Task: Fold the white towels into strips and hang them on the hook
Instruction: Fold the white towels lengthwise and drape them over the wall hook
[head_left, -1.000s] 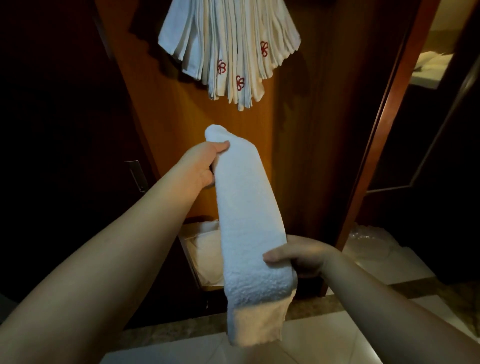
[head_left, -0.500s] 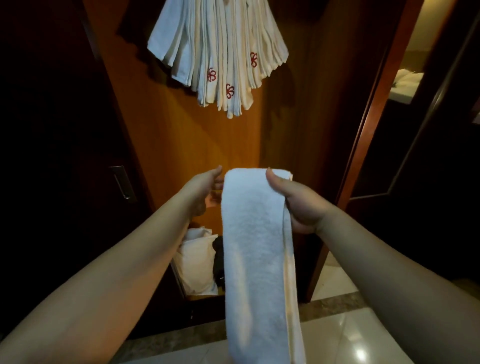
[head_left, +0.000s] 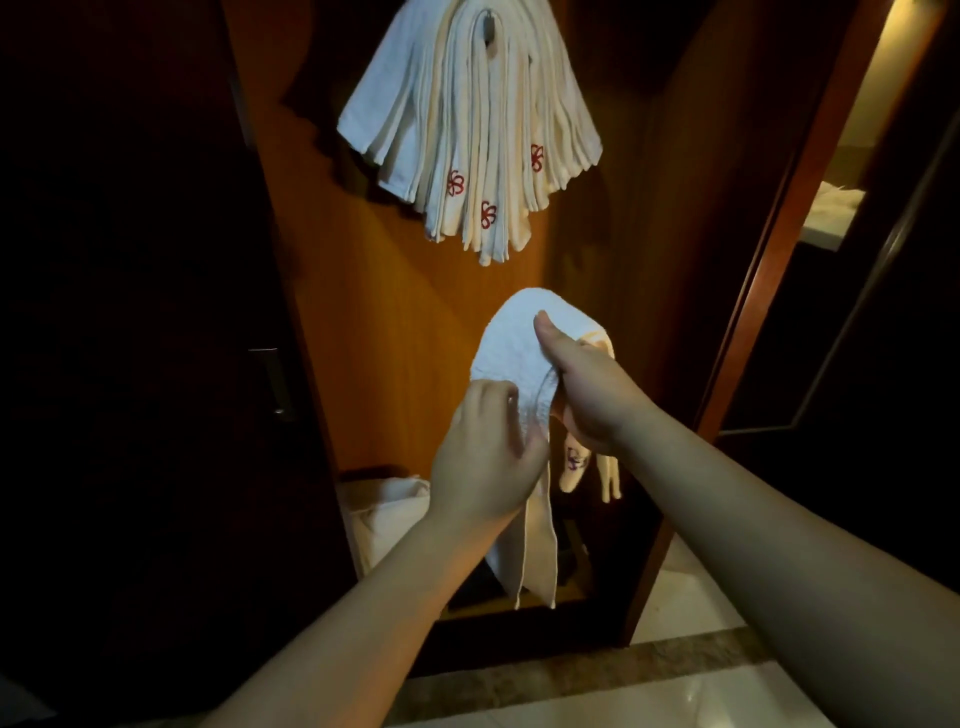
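— What's on the far left?

— I see a dark door with a metal handle, then a wooden panel. Low down beside it a white bag sits in an open compartment.

— And my left hand?

— Your left hand is in front of the panel, fingers curled round the towel at its lower middle, so the grip is closed on the cloth. Below that hand two strip ends hang down toward the compartment's bottom edge.

— Where is the towel exactly?

— I see it held in the air between both hands, doubled over into a rounded hump at the top, well below the hung towels. Those fan out from a hook near the top of the panel, and three show red flower marks.

— The right hand?

— Your right hand pinches the towel's upper right side, thumb pressed on the front face, fingers behind. Another strip end with a faint mark dangles under that hand.

— Farther right?

— I see a reddish door frame and a lit room beyond. A pale tiled floor lies at lower right.
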